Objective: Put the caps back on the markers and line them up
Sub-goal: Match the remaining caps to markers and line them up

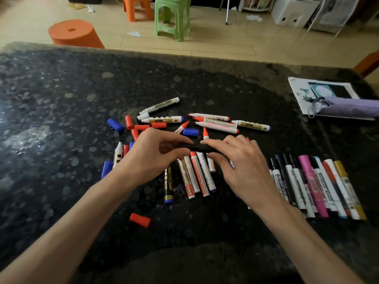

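Note:
A black marker [195,148] lies level between my hands above the dark table [61,95]. My left hand [151,156] pinches its left end and my right hand [240,162] grips its right end. Under the hands several markers lie side by side, partly hidden. Uncapped markers [215,123] are scattered behind. Loose red caps [140,219] and blue caps [115,125] lie around on the left. A row of capped markers [313,185] is lined up at the right.
A white cloth bag with a purple folded umbrella [352,106] lies at the table's far right. Beyond the far edge stand an orange stool [74,33], another orange stool [136,8] and a green stool [172,17] on the wooden floor.

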The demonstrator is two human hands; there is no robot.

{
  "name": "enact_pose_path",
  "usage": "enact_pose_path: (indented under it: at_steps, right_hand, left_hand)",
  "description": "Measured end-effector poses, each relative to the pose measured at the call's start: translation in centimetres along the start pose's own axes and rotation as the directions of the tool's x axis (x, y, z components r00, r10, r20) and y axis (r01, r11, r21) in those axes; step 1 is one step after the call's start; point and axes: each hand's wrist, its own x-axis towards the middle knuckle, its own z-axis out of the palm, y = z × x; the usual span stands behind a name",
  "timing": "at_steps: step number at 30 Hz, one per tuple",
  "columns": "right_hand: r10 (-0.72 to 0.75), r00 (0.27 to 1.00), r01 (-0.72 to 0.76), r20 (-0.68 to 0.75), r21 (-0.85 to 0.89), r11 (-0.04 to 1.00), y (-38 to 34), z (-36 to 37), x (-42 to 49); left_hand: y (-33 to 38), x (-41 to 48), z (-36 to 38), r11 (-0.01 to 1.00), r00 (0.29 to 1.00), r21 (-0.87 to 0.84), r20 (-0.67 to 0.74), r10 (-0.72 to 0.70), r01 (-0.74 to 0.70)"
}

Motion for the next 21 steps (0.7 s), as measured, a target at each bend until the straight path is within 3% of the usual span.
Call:
enact_pose_path:
  at_steps: [7, 10, 13, 15, 17, 21]
  right_hand:
    - [0.027, 0.999, -0.026, -0.035, 0.045, 0.999, -0.6, 0.4, -0.3]
    - [0.085, 0.995, -0.090, 0.043, 0.113, 0.990, -0.9, 0.1, -0.3]
    - [0.089, 0.971, -0.128, 0.222, 0.171, 0.977, -0.5, -0.6, 0.2]
    - [0.118, 0.963, -0.161, 0.244, 0.165, 0.973, 0.0, -1.1, 0.4]
    - [0.196, 0.965, -0.221, 0.173, 0.139, 0.965, 0.9, -1.5, 0.4]
    - [0.361, 0.922, -0.377, 0.144, 0.108, 0.920, 2.5, -2.0, 0.2]
  left_hand:
    - [0.2, -0.7, 0.4, 0.996, 0.991, 0.060, -0.109, 0.079, -0.073]
    - [0.3, -0.8, 0.2, 0.992, 0.986, 0.090, -0.134, 0.102, -0.090]
    - [0.2, -0.5, -0.1, 0.974, 0.994, 0.205, -0.018, 0.105, -0.099]
    - [-0.2, -0.1, -0.6, 0.967, 0.998, 0.248, -0.008, 0.064, -0.060]
    - [-1.0, 0.2, -1.7, 0.960, 0.998, 0.280, -0.065, -0.010, 0.028]
    - [-2.2, -0.5, -3.4, 0.866, 0.989, 0.479, -0.088, -0.117, 0.145]
